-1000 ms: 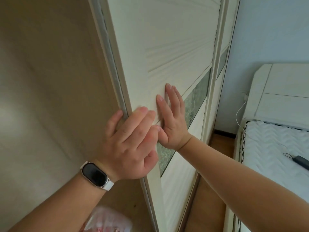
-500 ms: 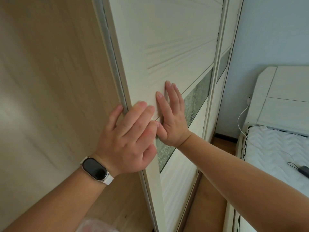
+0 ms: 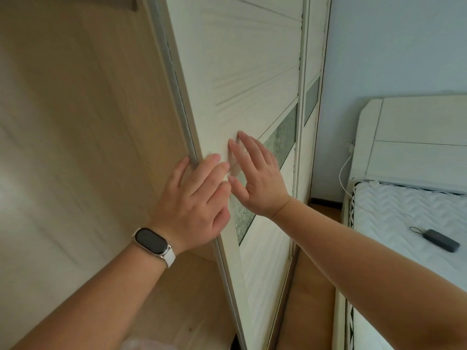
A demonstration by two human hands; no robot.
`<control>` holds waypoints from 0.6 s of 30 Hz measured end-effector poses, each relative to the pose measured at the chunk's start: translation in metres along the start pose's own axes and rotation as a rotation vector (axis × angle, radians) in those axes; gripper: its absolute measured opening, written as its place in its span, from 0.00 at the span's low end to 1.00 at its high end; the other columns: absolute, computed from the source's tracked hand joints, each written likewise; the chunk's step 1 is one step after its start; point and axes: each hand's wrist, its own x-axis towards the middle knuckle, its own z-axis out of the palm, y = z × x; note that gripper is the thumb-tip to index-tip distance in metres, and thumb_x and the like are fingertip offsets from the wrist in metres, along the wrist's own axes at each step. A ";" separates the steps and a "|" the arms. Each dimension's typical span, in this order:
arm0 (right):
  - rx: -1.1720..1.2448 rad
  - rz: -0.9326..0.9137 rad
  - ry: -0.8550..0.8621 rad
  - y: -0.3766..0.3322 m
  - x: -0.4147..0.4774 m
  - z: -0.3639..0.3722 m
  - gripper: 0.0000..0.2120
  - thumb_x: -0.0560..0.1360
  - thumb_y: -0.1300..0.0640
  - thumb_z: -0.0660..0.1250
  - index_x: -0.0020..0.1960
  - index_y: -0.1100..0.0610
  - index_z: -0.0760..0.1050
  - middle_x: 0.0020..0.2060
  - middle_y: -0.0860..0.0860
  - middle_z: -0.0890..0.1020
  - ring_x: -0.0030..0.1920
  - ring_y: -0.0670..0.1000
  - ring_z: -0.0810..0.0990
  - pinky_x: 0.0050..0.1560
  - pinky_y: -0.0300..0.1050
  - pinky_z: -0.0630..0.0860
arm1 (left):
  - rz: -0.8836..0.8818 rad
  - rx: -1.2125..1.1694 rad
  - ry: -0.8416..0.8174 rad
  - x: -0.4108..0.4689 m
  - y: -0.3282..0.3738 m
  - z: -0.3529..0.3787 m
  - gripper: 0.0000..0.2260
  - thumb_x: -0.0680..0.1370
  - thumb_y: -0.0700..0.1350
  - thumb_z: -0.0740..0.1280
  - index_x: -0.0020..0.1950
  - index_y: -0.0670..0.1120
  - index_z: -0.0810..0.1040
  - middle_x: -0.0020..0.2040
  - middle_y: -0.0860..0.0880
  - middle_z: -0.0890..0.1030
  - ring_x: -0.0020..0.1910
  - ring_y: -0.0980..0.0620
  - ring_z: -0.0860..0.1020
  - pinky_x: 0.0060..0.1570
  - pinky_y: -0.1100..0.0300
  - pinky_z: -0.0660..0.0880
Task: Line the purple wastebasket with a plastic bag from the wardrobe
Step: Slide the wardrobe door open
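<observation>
One cream wardrobe door (image 3: 240, 72) shows ribbed grooves.

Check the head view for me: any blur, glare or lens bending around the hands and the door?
Head view: the right hand smears with motion blur at its fingertips on the sliding door, while the left hand and watch look sharp. Head view: wide-lens distortion bows the door edge. Head view: a pale washed-out patch sits on the wardrobe's inner panel at left.
</observation>
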 end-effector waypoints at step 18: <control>-0.082 -0.118 -0.525 -0.140 -0.119 -0.055 0.22 0.78 0.43 0.61 0.65 0.57 0.75 0.65 0.56 0.77 0.64 0.59 0.75 0.63 0.55 0.71 | -0.415 -0.342 -0.502 -0.205 0.033 -0.091 0.19 0.78 0.52 0.62 0.64 0.44 0.79 0.67 0.44 0.77 0.69 0.42 0.72 0.63 0.43 0.72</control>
